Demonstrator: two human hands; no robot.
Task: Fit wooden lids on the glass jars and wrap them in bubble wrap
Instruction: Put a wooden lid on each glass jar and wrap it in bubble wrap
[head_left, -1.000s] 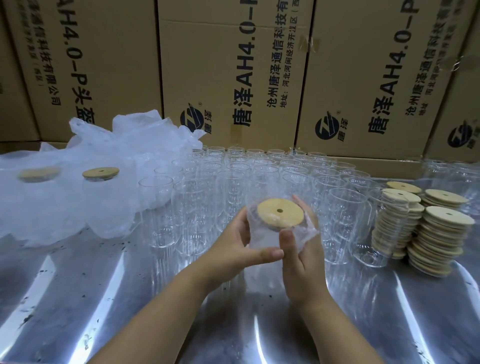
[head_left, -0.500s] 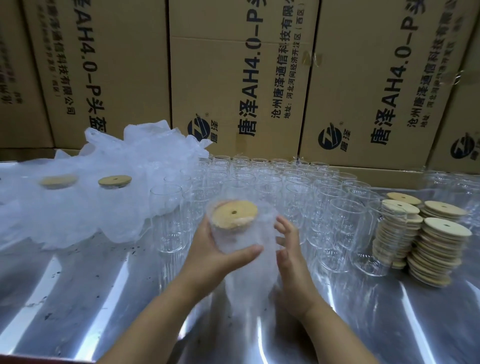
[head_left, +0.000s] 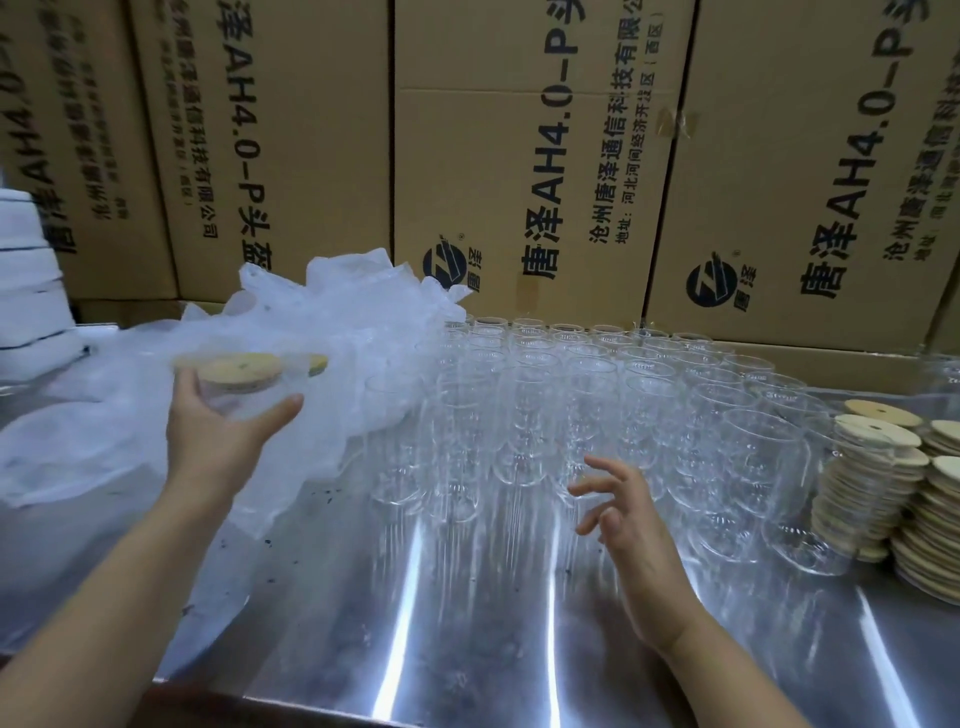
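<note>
My left hand (head_left: 218, 441) grips a glass jar (head_left: 244, 395) wrapped in bubble wrap, its round wooden lid (head_left: 240, 370) on top, held out over the left side of the table among the white wrapped pile (head_left: 156, 426). Another wooden lid (head_left: 318, 362) peeks out just behind it. My right hand (head_left: 621, 514) hovers empty with loosely spread fingers, just in front of the block of several bare glass jars (head_left: 571, 405). Stacks of wooden lids (head_left: 878, 467) stand at the right.
The shiny steel table (head_left: 467, 597) reflects light in front of me. Large printed cardboard boxes (head_left: 519, 156) wall off the back. A stack of white material (head_left: 26, 291) sits at the far left edge.
My left hand carried the wrapped lidded jar from the centre to the left, toward the wrapped pile. My right hand let go of it and now hangs free near the bare jars.
</note>
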